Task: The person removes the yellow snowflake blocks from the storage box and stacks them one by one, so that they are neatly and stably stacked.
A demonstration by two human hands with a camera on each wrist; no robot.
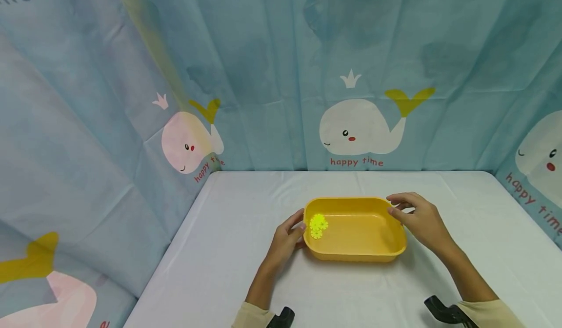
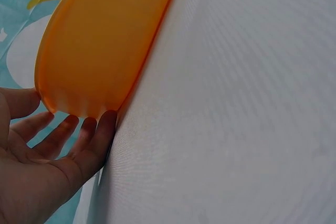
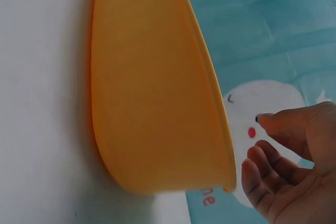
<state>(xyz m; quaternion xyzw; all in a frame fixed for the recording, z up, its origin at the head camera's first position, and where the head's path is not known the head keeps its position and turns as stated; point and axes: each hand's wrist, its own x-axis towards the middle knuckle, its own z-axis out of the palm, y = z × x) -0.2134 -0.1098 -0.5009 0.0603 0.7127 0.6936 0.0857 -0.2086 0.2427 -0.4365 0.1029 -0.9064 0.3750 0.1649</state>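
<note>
On the white-clothed table (image 1: 228, 250), a yellow rectangular plastic tub (image 1: 355, 250) sits centred. The left hand (image 1: 287, 237) touches its 9 o'clock end, fingers relaxed; the right hand (image 1: 419, 218), loosely open, hovers at 3 o'clock. Yellow-green flower-shaped pieces (image 1: 318, 225) lie inside at 9 o'clock. Behind hangs a blue whale-print curtain (image 1: 272, 74).

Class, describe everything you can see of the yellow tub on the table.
The yellow tub is a shallow rectangular basin with rounded corners and a rolled rim, seemingly smooth plastic. It sits upright and level on the white table. Small yellow-green flower-shaped pieces lie inside near its left end. The left hand touches its left end with its fingertips; the right hand is at the right rim, contact unclear.
</note>
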